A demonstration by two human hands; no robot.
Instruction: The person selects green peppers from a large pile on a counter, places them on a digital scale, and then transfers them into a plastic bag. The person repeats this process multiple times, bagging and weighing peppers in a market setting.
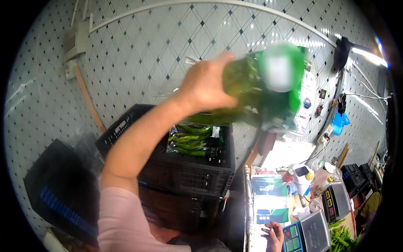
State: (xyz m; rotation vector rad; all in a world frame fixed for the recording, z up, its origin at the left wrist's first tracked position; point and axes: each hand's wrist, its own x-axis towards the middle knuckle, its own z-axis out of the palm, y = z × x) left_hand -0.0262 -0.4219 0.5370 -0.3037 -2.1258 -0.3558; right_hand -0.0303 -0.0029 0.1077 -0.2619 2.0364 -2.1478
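Observation:
My left hand is raised in front of the tiled wall, its bare arm reaching up from a pink sleeve. It grips a clear-and-green plastic bag of green peppers, blurred by motion, with a white label. Below it, another bag of green peppers lies in a black plastic crate. At the lower right, my right hand is over the table beside a blue digital scale. Its fingers are slightly bent and apart, and nothing shows in them. Flat printed packaging bags lie just beyond it.
Loose green peppers lie past the scale. A second scale and a white label printer stand farther along the table. Another black crate is at left. A blue plastic bag hangs on the wall.

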